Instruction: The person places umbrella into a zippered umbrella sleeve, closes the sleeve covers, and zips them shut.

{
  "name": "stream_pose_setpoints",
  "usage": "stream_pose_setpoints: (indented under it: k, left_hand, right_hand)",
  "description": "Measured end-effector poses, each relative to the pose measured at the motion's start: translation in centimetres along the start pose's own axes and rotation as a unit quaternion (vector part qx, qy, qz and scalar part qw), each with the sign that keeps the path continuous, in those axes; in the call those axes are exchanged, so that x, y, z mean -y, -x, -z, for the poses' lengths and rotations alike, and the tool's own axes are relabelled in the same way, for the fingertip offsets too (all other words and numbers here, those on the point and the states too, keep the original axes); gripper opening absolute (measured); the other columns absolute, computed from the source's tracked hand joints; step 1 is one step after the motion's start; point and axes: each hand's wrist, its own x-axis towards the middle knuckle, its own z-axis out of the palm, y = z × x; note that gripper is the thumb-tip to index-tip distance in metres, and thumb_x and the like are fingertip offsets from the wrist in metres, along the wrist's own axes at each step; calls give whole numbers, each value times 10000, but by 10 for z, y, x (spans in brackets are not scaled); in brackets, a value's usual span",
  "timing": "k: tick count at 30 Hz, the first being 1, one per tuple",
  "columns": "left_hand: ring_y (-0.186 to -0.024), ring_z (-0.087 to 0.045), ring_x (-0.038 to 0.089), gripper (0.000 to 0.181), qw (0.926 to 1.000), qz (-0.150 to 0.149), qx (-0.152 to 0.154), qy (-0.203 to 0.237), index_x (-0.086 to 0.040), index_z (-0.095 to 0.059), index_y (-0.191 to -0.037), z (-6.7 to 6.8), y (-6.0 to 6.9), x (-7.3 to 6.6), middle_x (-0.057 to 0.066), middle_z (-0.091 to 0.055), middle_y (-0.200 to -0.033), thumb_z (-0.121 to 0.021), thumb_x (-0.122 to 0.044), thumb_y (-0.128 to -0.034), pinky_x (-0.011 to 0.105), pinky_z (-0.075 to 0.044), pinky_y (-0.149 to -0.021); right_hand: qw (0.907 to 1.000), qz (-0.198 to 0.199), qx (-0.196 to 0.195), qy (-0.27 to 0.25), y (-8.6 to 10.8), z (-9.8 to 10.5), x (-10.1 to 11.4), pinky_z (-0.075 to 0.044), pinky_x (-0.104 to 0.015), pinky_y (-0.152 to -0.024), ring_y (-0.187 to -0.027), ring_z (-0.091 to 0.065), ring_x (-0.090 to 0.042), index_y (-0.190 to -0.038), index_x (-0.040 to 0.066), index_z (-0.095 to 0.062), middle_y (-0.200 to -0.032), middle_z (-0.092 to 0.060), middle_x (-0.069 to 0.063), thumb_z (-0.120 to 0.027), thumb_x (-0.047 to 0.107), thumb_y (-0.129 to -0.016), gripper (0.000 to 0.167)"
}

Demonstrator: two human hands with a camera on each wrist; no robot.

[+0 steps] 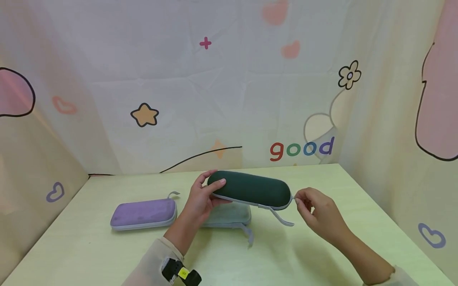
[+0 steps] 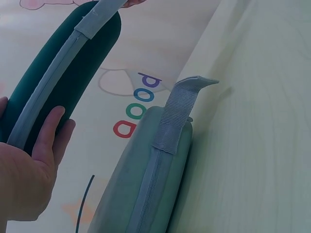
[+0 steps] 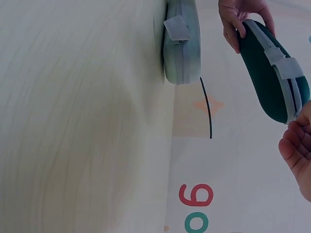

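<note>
A dark green zippered case [image 1: 250, 188] is held above the table, tilted with its right end lower. My left hand [image 1: 202, 198] grips its left end, thumb on top and fingers underneath. At the other end my right hand [image 1: 322, 214] pinches the zipper pull, a tiny bit of which shows at the case's tip. A pale strap [image 1: 277, 216] hangs from the case's zipped side; the left wrist view shows the grey zipper band [image 2: 48, 90] running along it. Below lies a light green case [image 1: 232, 214], partly hidden by my left hand and the dark case.
A purple zippered case [image 1: 143, 214] with a small strap lies on the table to the left. The pale yellow-green table [image 1: 279, 254] meets a printed curtain [image 1: 186, 99] at the back and sides. The light green case's strap [image 1: 248, 234] sticks out toward the front.
</note>
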Motion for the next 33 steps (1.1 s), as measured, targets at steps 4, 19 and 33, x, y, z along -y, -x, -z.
stream_pose_setpoints:
  k: [4, 19, 33]
  left_hand:
    - [-807, -703, 287, 441, 9999, -77, -107, 62, -101, -477, -1293, -3, 1, -1, 167, -553, -1212, -639, 3, -897, 448, -584, -644]
    - [-755, -705, 258, 479, 9975, -300, -600, 235, -67, -464, -1273, -17, 2, 7, 177, -575, -1136, -687, 19, -858, 435, -581, -600]
    - [-802, -696, 268, 504, 9965, -264, -704, 372, -64, -438, -1238, -30, 8, 19, 207, -533, -1184, -728, 7, -833, 449, -581, -609]
  right_hand:
    - [10000, -49, -8, -28, -1, 0, 1, -499, -233, -538, -651, -466, -46, -882, 34, -624, -747, -522, 71, -728, -133, -742, 241]
    - [9927, -798, 445, -785, -1, 0, 8, -510, -217, -552, -620, -530, -51, -881, 36, -662, -744, -600, 66, -703, -98, -812, 156]
    - [9816, -1366, 876, -1009, 1, -7, 14, -514, -225, -572, -653, -525, -104, -894, 37, -667, -761, -610, 46, -696, -79, -835, 133]
